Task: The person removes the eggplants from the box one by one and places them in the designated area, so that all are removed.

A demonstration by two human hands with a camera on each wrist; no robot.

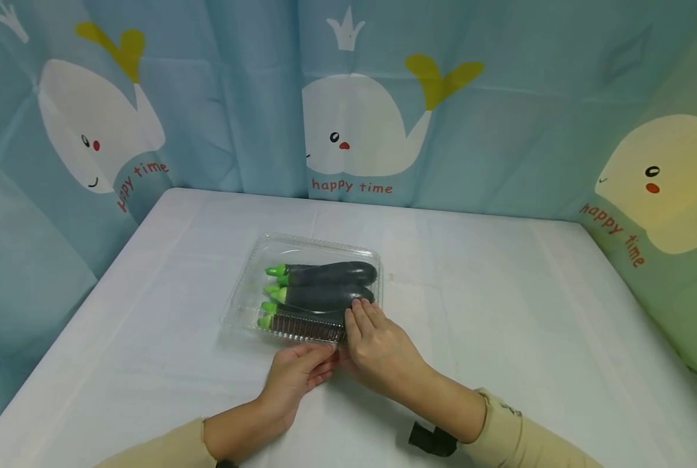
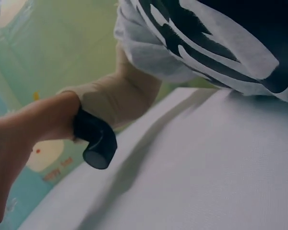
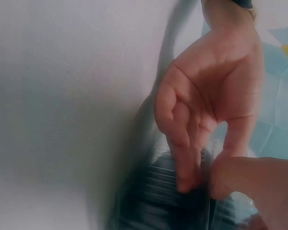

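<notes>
A clear plastic box (image 1: 246,266) stands on the white table. Inside lie several dark eggplants (image 1: 331,273) with green stem ends. At the box's ribbed front side, my left hand (image 1: 292,374) pinches the edge between thumb and fingers, as the right wrist view also shows. My right hand (image 1: 386,351) is at the front right corner, fingers stretched over the box and thumb (image 3: 225,179) against the front edge beside the left thumb. That hand hides the box's right front part. Whether the lid is fastened, I cannot tell. No box appears in the left wrist view.
The white tabletop (image 1: 500,292) extends around the box. A blue curtain (image 1: 249,117) printed with whales stands behind and beside the table. A black curved piece (image 2: 98,143) sits at the right wrist, near the beige sleeve.
</notes>
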